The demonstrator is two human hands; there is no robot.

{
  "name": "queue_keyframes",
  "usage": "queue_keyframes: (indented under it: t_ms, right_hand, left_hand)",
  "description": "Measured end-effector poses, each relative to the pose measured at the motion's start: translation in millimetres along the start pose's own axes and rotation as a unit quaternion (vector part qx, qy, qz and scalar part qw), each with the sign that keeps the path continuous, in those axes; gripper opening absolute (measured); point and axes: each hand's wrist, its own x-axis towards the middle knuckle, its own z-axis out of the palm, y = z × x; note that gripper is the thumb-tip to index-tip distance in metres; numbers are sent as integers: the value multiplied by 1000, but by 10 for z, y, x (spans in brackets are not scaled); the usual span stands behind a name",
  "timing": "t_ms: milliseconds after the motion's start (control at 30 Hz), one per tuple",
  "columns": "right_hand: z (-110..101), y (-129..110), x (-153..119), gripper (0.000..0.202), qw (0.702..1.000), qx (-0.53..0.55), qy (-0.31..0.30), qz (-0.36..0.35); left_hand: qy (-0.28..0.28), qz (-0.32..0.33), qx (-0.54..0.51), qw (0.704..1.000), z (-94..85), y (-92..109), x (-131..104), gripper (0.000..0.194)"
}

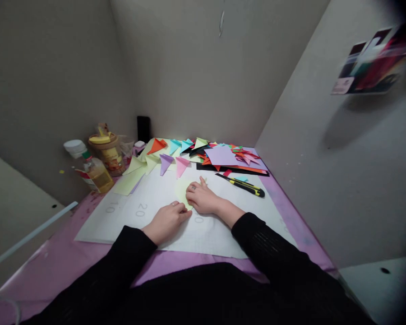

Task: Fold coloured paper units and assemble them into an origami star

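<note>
A pale yellow-green paper (182, 191) lies on the white sheet (122, 225) under my hands. My left hand (167, 220) is closed at the paper's lower corner, its fingertips pressed together there. My right hand (203, 197) lies over the paper's right part, fingers bent and pressing on it, with one finger raised. Folded paper triangles, among them a purple one (165, 163) and a pink one (182, 166), sit just beyond. A black and yellow cutter (245, 186) rests to the right of my right hand.
Colored paper scraps and a lilac sheet (221, 155) are piled at the back. At the left stand a bottle of yellow liquid (99, 176) and a brown and yellow cup (107, 151). A black phone-like object (144, 129) leans on the wall. Walls enclose the pink-covered table (71, 257).
</note>
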Motion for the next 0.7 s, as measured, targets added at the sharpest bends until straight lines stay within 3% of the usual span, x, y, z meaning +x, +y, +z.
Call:
queue_keyframes:
  t_ms: [233, 433, 600, 700]
  right_hand:
    - [-7, -4, 11, 12, 1000, 4, -3, 9]
    - [22, 56, 7, 9, 1000, 22, 5, 22]
    - [46, 272, 10, 39, 985, 89, 69, 132]
    - [76, 454, 45, 38, 962, 159, 102, 195]
  left_hand:
    - [0, 10, 13, 1000, 23, -1, 5, 30]
    - [-11, 61, 16, 998, -33, 27, 47, 31]
    - [-37, 41, 19, 998, -70, 49, 51, 29]
    - [-40, 37, 11, 998, -94, 66, 51, 26]
